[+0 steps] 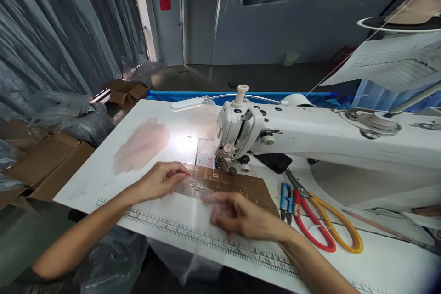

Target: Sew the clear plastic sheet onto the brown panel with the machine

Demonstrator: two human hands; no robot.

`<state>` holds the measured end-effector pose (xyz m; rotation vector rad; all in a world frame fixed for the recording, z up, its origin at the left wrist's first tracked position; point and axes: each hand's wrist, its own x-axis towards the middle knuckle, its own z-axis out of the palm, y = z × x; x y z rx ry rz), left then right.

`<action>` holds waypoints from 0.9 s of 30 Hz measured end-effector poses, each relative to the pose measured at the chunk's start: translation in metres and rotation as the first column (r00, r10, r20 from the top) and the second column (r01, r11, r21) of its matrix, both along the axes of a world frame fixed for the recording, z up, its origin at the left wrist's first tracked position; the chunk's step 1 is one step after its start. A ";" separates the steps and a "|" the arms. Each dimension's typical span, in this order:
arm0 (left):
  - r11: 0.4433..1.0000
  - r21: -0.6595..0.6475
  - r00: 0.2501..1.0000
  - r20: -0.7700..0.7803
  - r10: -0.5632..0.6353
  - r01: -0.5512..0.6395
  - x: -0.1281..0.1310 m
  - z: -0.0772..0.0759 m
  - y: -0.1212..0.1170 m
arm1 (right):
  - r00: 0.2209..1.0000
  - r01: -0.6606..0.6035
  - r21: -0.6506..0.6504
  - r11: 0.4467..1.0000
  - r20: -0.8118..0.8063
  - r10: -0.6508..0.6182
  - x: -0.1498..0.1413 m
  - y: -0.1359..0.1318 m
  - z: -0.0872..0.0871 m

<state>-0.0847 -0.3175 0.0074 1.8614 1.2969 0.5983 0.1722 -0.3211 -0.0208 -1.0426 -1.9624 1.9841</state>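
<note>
My left hand (161,180) pinches the left edge of a thin clear plastic sheet (195,189) that lies over a brown cardboard piece (237,184) in front of the sewing machine's needle. My right hand (237,215) rests on the near part of the same clear sheet, fingers curled and slightly blurred. The white sewing machine (292,133) stands just behind, its lamp lighting the needle plate (205,158).
Blue thread snips (285,196), red-handled scissors (310,223) and yellow-handled scissors (339,225) lie right of the cardboard. A pencil (375,226) lies further right. A printed ruler (193,232) runs along the table's near edge. Cardboard boxes (44,165) and plastic bags sit on the floor left.
</note>
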 end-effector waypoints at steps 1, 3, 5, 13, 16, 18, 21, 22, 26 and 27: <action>0.994 0.103 0.998 -0.061 0.028 -0.022 -0.006 -0.005 0.008 | 0.997 0.048 0.066 0.997 0.055 -0.051 0.002 0.008 -0.001; 0.958 0.285 0.982 -0.176 0.069 -0.016 -0.013 -0.015 0.021 | 0.973 0.136 0.253 0.958 0.149 -0.177 0.003 0.022 0.000; 0.922 0.386 0.962 -0.258 0.085 0.022 -0.016 -0.023 0.032 | 0.912 0.194 0.496 0.847 0.226 -0.341 0.002 0.031 0.002; 0.902 0.421 0.947 -0.318 0.043 0.100 -0.019 -0.029 0.037 | 0.857 0.098 0.838 0.537 0.204 -0.474 0.005 0.027 -0.012; 0.905 0.412 0.943 -0.331 0.045 0.102 -0.029 -0.023 0.030 | 0.872 0.013 0.975 0.222 0.098 -0.479 -0.004 0.023 -0.017; 0.881 0.468 0.933 -0.341 0.114 0.063 -0.043 -0.017 0.028 | 0.942 -0.003 0.996 0.091 0.034 -0.335 -0.017 0.019 -0.017; 0.843 0.537 0.879 -0.413 0.238 0.024 -0.071 -0.008 0.028 | 0.995 -0.028 0.999 0.025 0.031 -0.099 -0.040 0.011 -0.016; 0.854 0.519 0.854 -0.455 0.253 0.023 -0.081 -0.006 0.029 | 0.998 -0.055 0.998 0.027 0.056 -0.043 -0.046 0.008 -0.016; 0.925 0.378 0.792 -0.576 0.201 0.040 -0.111 -0.013 0.035 | 0.981 -0.189 0.980 0.066 0.185 0.062 -0.063 0.005 -0.025; 0.923 0.384 0.791 -0.575 0.210 0.034 -0.115 -0.017 0.038 | 0.977 -0.207 0.976 0.067 0.203 0.059 -0.066 0.006 -0.027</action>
